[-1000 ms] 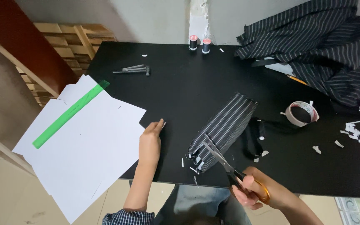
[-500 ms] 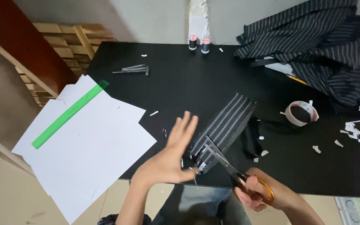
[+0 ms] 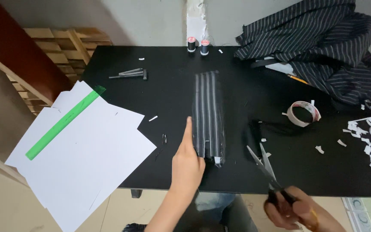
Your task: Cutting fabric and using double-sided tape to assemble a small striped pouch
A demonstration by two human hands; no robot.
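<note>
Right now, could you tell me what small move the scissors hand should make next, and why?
Probably bring the open scissors left to the striped strip's near end. The left hand steadies its left edge there, while the right hand holds the blades apart from it.

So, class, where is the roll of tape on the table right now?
In the head view, the roll of tape lies right of the striped fabric strip, below the heaped striped cloth.

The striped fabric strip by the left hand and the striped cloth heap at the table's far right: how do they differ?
The striped fabric strip lies flat, narrow and straight, touched by the left hand; the cloth heap is large, crumpled and untouched. The strip's near end is slit; the heap shows no cuts. Both are dark with pale stripes.
</note>
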